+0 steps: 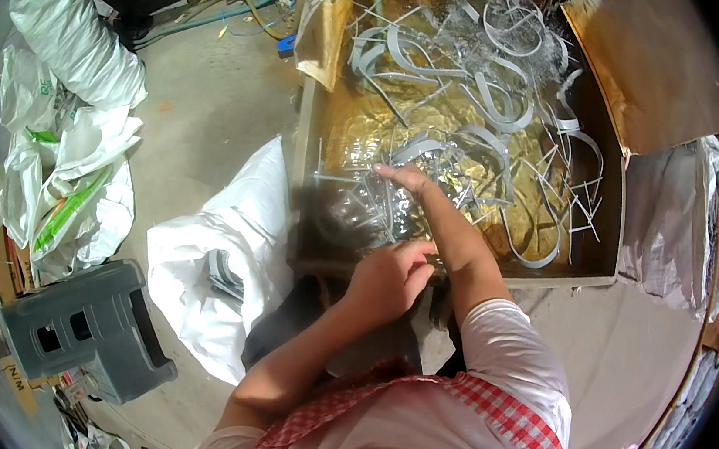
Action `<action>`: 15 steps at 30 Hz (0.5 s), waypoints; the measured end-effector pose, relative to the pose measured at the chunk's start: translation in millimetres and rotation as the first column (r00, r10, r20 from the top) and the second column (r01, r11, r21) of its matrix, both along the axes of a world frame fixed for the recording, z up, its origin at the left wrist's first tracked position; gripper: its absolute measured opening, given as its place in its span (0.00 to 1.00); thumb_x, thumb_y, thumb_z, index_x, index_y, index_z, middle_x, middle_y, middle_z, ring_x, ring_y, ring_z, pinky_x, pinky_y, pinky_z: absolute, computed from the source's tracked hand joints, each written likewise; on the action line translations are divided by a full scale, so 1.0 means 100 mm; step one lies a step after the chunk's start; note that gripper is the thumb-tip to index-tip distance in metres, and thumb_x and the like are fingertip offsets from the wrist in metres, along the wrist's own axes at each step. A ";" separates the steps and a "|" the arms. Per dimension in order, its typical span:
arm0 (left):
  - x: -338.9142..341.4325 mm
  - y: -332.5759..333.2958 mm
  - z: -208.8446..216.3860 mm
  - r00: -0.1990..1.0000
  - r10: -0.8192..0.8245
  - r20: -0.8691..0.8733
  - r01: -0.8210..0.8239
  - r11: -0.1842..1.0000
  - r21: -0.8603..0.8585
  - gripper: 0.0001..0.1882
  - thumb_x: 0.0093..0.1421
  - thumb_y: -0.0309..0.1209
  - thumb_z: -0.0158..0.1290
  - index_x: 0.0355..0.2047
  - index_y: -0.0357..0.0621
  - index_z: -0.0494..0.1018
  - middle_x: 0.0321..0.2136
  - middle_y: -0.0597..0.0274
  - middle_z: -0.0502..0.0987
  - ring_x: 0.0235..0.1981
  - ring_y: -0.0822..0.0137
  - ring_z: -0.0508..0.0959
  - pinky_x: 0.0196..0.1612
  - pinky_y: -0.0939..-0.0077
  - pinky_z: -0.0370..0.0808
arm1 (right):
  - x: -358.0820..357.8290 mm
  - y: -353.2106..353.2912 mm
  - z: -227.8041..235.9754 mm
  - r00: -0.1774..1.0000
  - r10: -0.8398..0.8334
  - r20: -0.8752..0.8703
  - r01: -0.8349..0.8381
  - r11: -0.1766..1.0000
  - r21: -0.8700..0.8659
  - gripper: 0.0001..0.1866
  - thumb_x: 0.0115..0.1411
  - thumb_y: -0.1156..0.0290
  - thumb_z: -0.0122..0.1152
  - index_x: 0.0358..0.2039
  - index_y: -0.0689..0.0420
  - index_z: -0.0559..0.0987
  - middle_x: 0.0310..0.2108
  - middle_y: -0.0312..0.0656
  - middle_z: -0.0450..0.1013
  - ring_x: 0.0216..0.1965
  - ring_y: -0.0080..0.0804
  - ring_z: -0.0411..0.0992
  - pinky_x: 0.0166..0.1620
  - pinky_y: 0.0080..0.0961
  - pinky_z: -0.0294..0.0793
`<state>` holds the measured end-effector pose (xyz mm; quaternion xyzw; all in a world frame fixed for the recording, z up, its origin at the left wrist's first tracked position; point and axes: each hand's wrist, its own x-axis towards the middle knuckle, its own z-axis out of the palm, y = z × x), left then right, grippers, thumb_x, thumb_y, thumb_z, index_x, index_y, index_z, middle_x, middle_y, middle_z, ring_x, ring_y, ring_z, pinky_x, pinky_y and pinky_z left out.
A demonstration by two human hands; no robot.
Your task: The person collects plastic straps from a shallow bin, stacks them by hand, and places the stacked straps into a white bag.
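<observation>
My right hand (405, 177) reaches over a shallow tank (462, 284) of water, its fingers stretched toward the left, just above a cluster of thin clear and grey strips (366, 202). Whether it touches them is hard to tell. By the tank's near edge, my left hand (392, 281) is closed with curled fingers; what it holds, if anything, is hidden. Wide grey curled strips (496, 105) lie in the water beyond my hands, and thin straight pieces (578, 179) are scattered at the right side.
Left of the tank stands an open white sack (190, 233) with grey pieces inside. A grey plastic stool (81, 328) is further left, below white bags (79, 179) and a full sack (78, 48). Brown board (644, 54) leans at the tank's right; a hose (224, 15) crosses the floor behind.
</observation>
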<state>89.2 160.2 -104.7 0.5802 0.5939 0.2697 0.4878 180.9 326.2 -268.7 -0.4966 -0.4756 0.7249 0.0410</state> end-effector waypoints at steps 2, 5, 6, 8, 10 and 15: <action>0.10 0.04 0.02 0.999 -0.054 0.005 0.053 0.997 0.055 0.15 0.52 0.29 0.51 0.40 0.39 0.71 0.32 0.51 0.76 0.34 0.58 0.78 0.37 0.71 0.73 | 0.12 0.11 -0.82 0.991 -0.137 0.001 0.137 0.989 0.054 0.39 0.46 0.42 0.60 0.47 0.66 0.70 0.46 0.52 0.69 0.48 0.40 0.67 0.51 0.35 0.65; 0.05 0.03 -0.03 0.998 -0.051 -0.026 0.053 0.995 0.089 0.14 0.51 0.29 0.51 0.40 0.40 0.71 0.31 0.52 0.76 0.33 0.57 0.77 0.35 0.69 0.73 | -0.12 0.12 -0.91 0.933 -0.349 -0.090 0.269 0.839 -0.474 0.32 0.59 0.43 0.39 0.52 0.58 0.67 0.44 0.48 0.70 0.40 0.38 0.71 0.44 0.33 0.71; 0.04 0.02 -0.07 0.998 -0.050 -0.036 0.054 0.991 0.122 0.14 0.51 0.29 0.51 0.40 0.40 0.71 0.31 0.53 0.76 0.32 0.56 0.77 0.35 0.69 0.72 | -0.22 0.07 -0.69 0.938 -0.335 -0.095 0.252 0.841 -0.479 0.32 0.59 0.43 0.39 0.52 0.58 0.67 0.44 0.48 0.70 0.40 0.38 0.71 0.44 0.33 0.71; 0.03 -0.01 -0.12 0.997 -0.052 -0.052 0.060 0.985 0.159 0.14 0.51 0.29 0.51 0.39 0.40 0.70 0.30 0.53 0.76 0.32 0.56 0.76 0.34 0.68 0.72 | -0.32 -0.02 -0.40 0.878 -0.416 -0.237 0.264 0.834 -0.484 0.38 0.57 0.37 0.33 0.54 0.57 0.64 0.44 0.49 0.69 0.40 0.40 0.71 0.43 0.35 0.73; 0.06 -0.02 -0.17 0.997 -0.060 -0.058 0.071 0.973 0.220 0.13 0.51 0.30 0.51 0.38 0.41 0.70 0.27 0.54 0.75 0.29 0.54 0.76 0.30 0.66 0.71 | -0.36 -0.07 -0.38 0.822 -0.455 -0.342 0.239 0.821 -0.518 0.39 0.57 0.36 0.33 0.55 0.57 0.63 0.44 0.51 0.69 0.40 0.41 0.71 0.42 0.36 0.73; 0.05 -0.02 -0.10 0.994 -0.086 -0.063 0.099 0.966 0.238 0.13 0.51 0.29 0.51 0.38 0.41 0.70 0.28 0.54 0.75 0.30 0.55 0.76 0.32 0.67 0.72 | -0.36 -0.10 -0.52 0.749 -0.557 -0.359 0.299 0.767 -0.568 0.38 0.56 0.36 0.36 0.50 0.59 0.67 0.44 0.50 0.69 0.44 0.43 0.69 0.47 0.40 0.69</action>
